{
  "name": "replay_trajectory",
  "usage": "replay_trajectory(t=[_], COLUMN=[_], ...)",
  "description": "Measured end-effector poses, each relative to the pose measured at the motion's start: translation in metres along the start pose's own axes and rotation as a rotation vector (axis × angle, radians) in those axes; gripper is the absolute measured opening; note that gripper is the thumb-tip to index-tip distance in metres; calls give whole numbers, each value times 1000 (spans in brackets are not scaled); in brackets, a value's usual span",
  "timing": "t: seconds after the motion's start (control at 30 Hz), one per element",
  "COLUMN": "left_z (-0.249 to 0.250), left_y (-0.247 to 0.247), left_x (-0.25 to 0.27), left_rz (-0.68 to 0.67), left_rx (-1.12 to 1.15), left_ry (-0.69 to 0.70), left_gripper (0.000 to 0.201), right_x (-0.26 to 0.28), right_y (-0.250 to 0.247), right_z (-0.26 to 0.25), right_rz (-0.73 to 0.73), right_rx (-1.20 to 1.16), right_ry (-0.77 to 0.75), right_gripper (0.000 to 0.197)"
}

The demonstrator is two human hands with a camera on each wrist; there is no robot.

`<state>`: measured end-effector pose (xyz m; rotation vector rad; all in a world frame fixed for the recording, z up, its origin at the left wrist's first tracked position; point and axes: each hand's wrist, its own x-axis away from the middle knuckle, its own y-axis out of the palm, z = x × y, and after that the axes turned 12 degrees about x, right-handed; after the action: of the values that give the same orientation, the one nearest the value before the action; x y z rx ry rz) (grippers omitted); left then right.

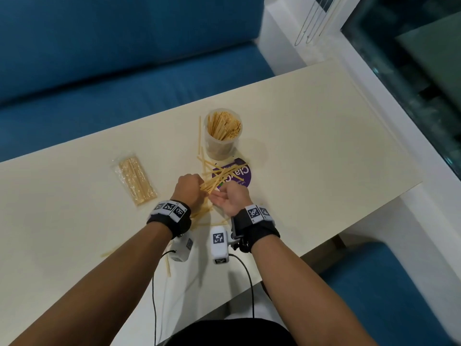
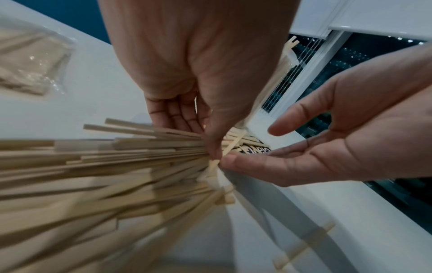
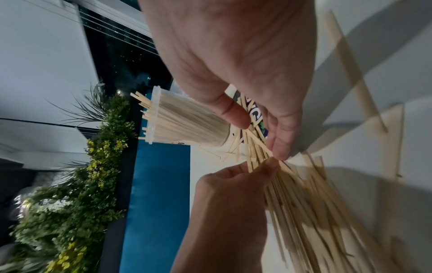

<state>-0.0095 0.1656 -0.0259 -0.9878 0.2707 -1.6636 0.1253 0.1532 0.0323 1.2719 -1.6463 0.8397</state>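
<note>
My left hand (image 1: 190,187) (image 2: 198,134) (image 3: 252,171) grips a thick bundle of thin wooden sticks (image 1: 212,184) (image 2: 117,166) (image 3: 304,203) just above the cream table (image 1: 311,146). The bundle fans out behind the fist, toward my wrist. Right beside it, my right hand (image 1: 225,197) (image 2: 254,147) (image 3: 261,140) lies palm up with straight fingers. Its fingertips touch the bundle's front end and the thumb stands apart. Under both hands, loose sticks (image 1: 214,168) lie crossed over a purple round lid (image 1: 240,176).
A clear plastic cup (image 1: 222,136) (image 3: 187,122) full of upright sticks stands just beyond the lid. A sealed packet of sticks (image 1: 136,181) (image 2: 28,64) lies to the left. Stray sticks (image 1: 168,265) lie near the front edge. A blue sofa (image 1: 99,71) is behind the table and a window ledge to the right.
</note>
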Motion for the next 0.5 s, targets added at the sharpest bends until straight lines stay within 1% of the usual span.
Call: replay_trajectory(t=[0.1, 0.23, 0.3, 0.37, 0.43, 0.5], left_z=[2, 4, 5, 8, 9, 10], left_y=[0, -1, -1, -2, -1, -2], left_x=[2, 7, 9, 11, 13, 15], left_rz=[0, -10, -20, -31, -39, -42], left_rx=[-30, -18, 6, 28, 33, 49], left_ry=[18, 13, 9, 21, 62, 92], left_gripper=[22, 21, 16, 3, 12, 13], right_x=[-5, -7, -10, -13, -18, -22], right_y=[1, -1, 0, 2, 4, 6], right_z=[-4, 0, 3, 6, 9, 10], right_rz=[-13, -69, -62, -39, -23, -11], right_rx=[-6, 20, 26, 13, -12, -17], right_ry=[7, 3, -5, -12, -17, -27], right_gripper=[32, 15, 21, 25, 20, 17])
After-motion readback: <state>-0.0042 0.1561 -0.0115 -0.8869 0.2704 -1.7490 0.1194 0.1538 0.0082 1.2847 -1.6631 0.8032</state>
